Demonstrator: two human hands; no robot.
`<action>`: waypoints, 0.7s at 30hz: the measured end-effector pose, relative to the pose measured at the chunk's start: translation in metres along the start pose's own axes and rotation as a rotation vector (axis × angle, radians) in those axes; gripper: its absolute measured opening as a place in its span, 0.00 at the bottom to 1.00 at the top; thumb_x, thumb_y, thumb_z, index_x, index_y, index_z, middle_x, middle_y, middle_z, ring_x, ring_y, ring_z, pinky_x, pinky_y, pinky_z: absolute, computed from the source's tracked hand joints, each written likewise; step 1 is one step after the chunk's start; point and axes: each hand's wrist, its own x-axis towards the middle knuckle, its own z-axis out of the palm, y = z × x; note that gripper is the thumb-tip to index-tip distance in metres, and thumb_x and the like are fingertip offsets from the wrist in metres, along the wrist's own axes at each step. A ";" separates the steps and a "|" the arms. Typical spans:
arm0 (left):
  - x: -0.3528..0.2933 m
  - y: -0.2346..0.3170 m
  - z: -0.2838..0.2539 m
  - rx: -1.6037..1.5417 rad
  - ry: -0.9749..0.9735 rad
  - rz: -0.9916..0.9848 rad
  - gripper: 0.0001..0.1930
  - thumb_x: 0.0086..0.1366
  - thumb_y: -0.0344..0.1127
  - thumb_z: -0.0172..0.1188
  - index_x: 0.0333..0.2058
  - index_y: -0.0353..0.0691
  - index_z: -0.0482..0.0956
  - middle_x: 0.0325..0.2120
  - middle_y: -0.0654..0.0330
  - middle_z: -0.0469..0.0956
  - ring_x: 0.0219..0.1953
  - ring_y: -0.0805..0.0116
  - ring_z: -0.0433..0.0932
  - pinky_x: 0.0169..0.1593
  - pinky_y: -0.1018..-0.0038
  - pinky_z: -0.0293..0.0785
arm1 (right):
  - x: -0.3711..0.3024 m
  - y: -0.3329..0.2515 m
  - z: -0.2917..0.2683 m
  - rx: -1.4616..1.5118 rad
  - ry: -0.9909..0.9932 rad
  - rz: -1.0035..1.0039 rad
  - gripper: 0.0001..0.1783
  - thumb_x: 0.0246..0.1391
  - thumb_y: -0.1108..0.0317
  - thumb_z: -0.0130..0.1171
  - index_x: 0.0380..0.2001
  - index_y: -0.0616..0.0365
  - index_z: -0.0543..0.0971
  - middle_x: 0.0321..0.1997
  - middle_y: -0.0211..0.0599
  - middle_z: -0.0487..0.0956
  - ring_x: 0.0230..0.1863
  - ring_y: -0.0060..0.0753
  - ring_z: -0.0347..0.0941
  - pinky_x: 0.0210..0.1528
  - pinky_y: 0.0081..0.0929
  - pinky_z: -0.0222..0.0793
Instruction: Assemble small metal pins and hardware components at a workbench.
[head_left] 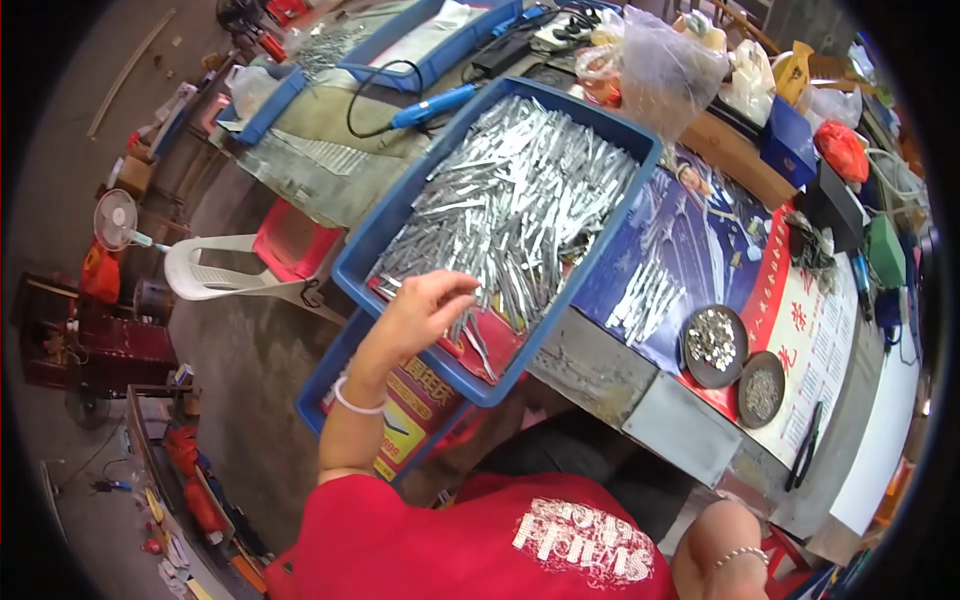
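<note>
My left hand [432, 303], with a white bangle at the wrist, reaches over the near left corner of a blue plastic tray [352, 268]. Its fingers are curled together; whatever they grip is hidden. A heap of thin, shiny metal strips [520, 190] fills most of this tray. Just below my fingers, a few slender metal pieces [478, 345] lie on the tray's red bottom [497, 335]. My right arm [712, 535] is bent at the lower right edge and wears a beaded bracelet; its hand is out of the picture.
Right of the tray, more metal strips [648, 300] lie on a printed poster, beside two round dishes [690, 365] [742, 405] of small metal parts and black-handled scissors [806, 447]. A blue corded tool [435, 105] rests behind. Another blue tray [318, 385] sits below; a plastic chair [225, 265] stands left.
</note>
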 end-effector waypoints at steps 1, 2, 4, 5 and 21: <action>0.007 -0.002 0.000 -0.011 -0.031 0.019 0.10 0.59 0.30 0.59 0.39 0.33 0.78 0.28 0.53 0.78 0.27 0.69 0.77 0.32 0.75 0.72 | -0.009 0.008 -0.001 -0.650 -0.140 -0.106 0.02 0.47 0.74 0.56 0.23 0.55 0.76 0.21 0.28 0.70 0.20 0.20 0.66 0.15 0.19 0.58; 0.013 -0.002 0.000 -0.007 -0.059 0.032 0.10 0.59 0.30 0.59 0.39 0.33 0.78 0.28 0.53 0.78 0.26 0.69 0.76 0.32 0.75 0.72 | -0.015 0.022 0.008 -0.536 -0.010 -0.067 0.06 0.39 0.80 0.53 0.16 0.56 0.73 0.18 0.30 0.71 0.18 0.22 0.65 0.11 0.18 0.54; 0.038 0.011 0.007 -0.009 -0.115 0.077 0.10 0.59 0.30 0.59 0.39 0.34 0.78 0.29 0.53 0.78 0.27 0.66 0.77 0.33 0.73 0.72 | -0.022 0.019 -0.008 -0.428 -0.233 0.349 0.04 0.37 0.79 0.52 0.17 0.57 0.71 0.21 0.33 0.72 0.18 0.26 0.65 0.15 0.25 0.60; 0.047 0.015 0.010 0.029 -0.148 0.146 0.10 0.59 0.28 0.59 0.39 0.34 0.78 0.30 0.54 0.78 0.29 0.67 0.78 0.34 0.75 0.73 | -0.031 0.005 -0.006 -0.540 -0.267 0.553 0.04 0.35 0.76 0.56 0.18 0.58 0.71 0.21 0.35 0.71 0.17 0.28 0.65 0.17 0.27 0.61; 0.096 0.025 0.024 0.469 -0.287 0.518 0.04 0.56 0.29 0.57 0.32 0.39 0.74 0.32 0.55 0.69 0.36 0.54 0.73 0.38 0.64 0.71 | -0.106 -0.055 0.015 -0.679 -0.349 1.629 0.11 0.39 0.75 0.65 0.29 0.59 0.75 0.32 0.37 0.78 0.26 0.35 0.75 0.24 0.27 0.69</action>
